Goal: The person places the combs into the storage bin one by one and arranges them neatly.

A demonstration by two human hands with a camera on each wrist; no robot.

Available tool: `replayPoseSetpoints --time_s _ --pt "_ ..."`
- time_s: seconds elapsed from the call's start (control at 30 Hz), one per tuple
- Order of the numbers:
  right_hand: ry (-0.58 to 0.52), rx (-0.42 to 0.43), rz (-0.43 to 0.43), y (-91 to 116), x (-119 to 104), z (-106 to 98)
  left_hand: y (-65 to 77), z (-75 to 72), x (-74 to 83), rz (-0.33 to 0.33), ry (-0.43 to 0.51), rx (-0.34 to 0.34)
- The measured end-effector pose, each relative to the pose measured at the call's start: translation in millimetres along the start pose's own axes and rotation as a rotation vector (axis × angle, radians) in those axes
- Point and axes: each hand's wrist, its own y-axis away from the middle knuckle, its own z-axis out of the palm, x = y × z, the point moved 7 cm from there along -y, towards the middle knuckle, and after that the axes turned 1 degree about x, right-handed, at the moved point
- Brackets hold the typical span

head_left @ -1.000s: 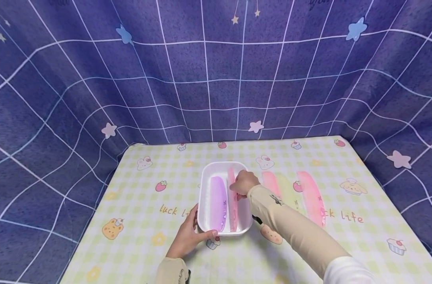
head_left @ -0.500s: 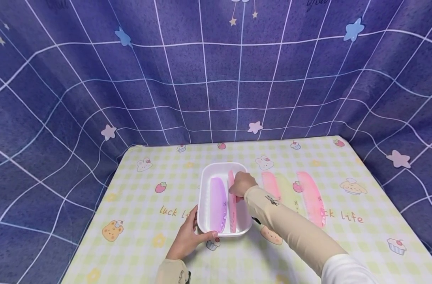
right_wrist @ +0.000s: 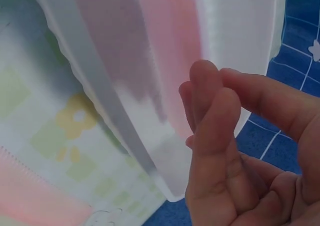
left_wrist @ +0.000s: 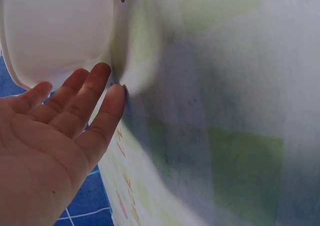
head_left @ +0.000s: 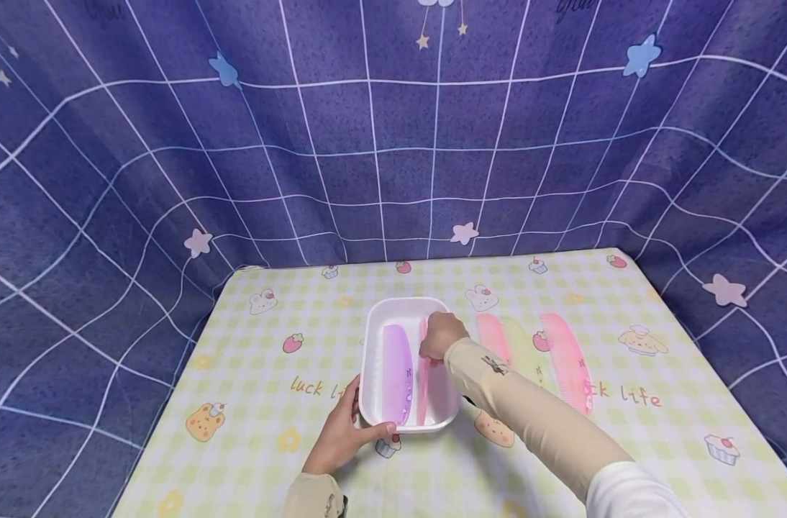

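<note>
A white rectangular tray (head_left: 409, 303) stands mid-table. Inside, a purple comb (head_left: 396, 374) lies flat along the left. To its right a pink comb (head_left: 422, 396) stands on edge, showing as a thin strip. My right hand (head_left: 443, 336) reaches in from the right and pinches it near its far half, covering part of it; in the right wrist view thumb and fingertips meet at the pink comb (right_wrist: 172, 40). My left hand (head_left: 344, 435) holds the tray's near left corner, thumb on the front rim, fingers along the outer side. The left wrist view shows these fingers (left_wrist: 82, 100) against the wall.
Right of the tray lie a pink comb (head_left: 493, 334), a pale yellow comb (head_left: 521, 345) beside it, and another pink comb (head_left: 568, 360). A checked cloth (head_left: 251, 460) covers the table. A blue grid-patterned curtain (head_left: 393, 173) hangs behind and at the sides.
Held by my right hand, the pink comb has turned further onto its edge; its teeth showed before and now only a narrow strip does. The left hand and tray have stayed put.
</note>
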Motion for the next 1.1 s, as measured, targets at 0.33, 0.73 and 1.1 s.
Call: replayPoseSetpoints --time_s 0.33,0.73,1.1 --pt "0.05 -0.005 -0.021 7.1 -0.2 -12.7 -1.0 2.6 -0.7 -0.009 0.006 0.005" --pt "-0.072 0.031 -0.078 15.5 5.4 -34.0 -3.1 4.0 -1.0 -0.023 0.018 0.006" --pt "-0.186 0.072 -0.076 22.3 20.0 -50.3 -1.8 3.8 -0.7 -0.02 0.044 0.001"
